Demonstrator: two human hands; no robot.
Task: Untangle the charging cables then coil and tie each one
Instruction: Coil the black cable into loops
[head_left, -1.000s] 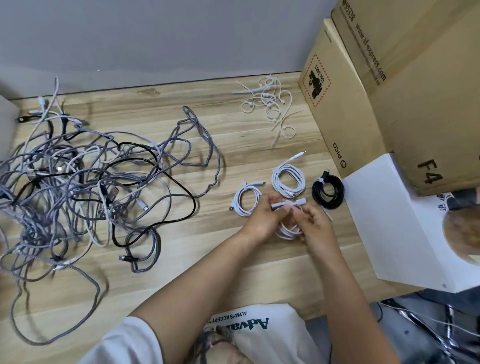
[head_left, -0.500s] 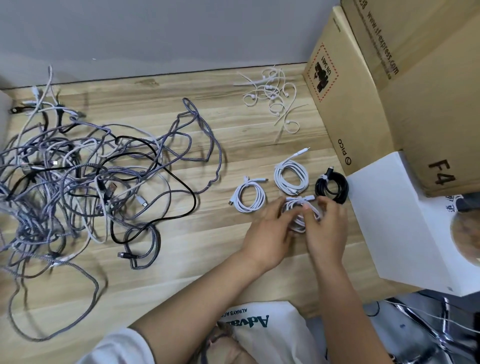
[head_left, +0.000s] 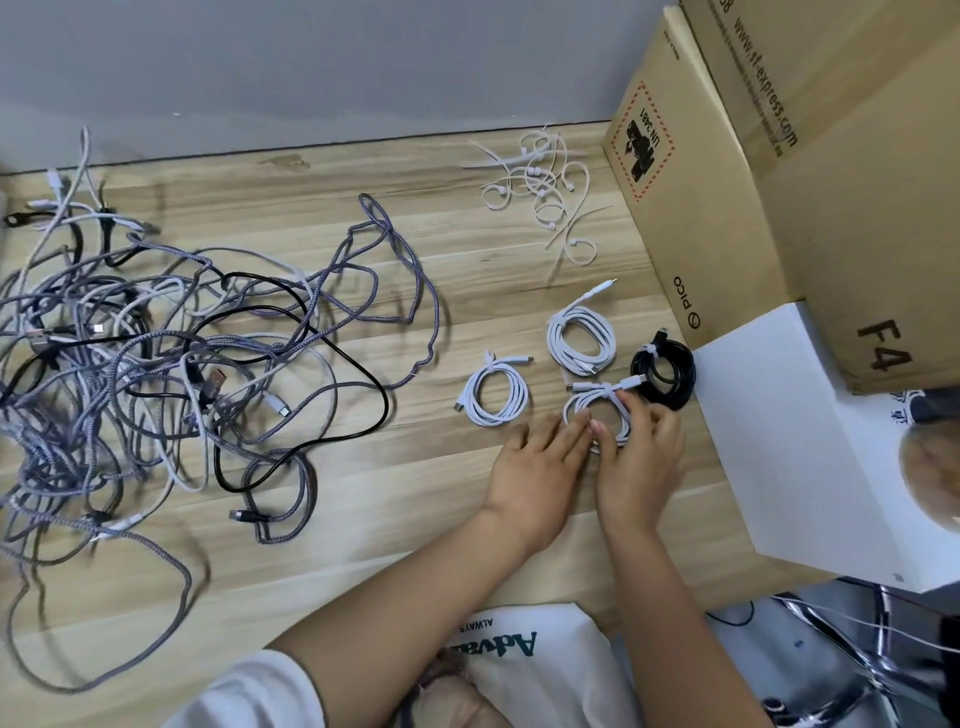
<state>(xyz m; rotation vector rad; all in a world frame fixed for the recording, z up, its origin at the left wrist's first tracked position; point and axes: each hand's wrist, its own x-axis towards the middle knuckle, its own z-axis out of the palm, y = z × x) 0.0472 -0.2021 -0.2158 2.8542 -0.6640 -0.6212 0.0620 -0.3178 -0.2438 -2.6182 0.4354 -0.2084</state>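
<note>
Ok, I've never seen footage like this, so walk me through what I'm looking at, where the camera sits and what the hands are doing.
No machine here: a person wears a camera on the head, looking down at their own two bare hands on a wooden table.

The left hand and right hand both rest on a white coiled cable, setting it down; whether the right hand's fingers pinch it I cannot tell.

Beside it lie three finished coils: two white ones and a black one. At the far left sits a big tangle of grey, black and white cables. Loose white ties lie near the back, beside cardboard boxes.
</note>
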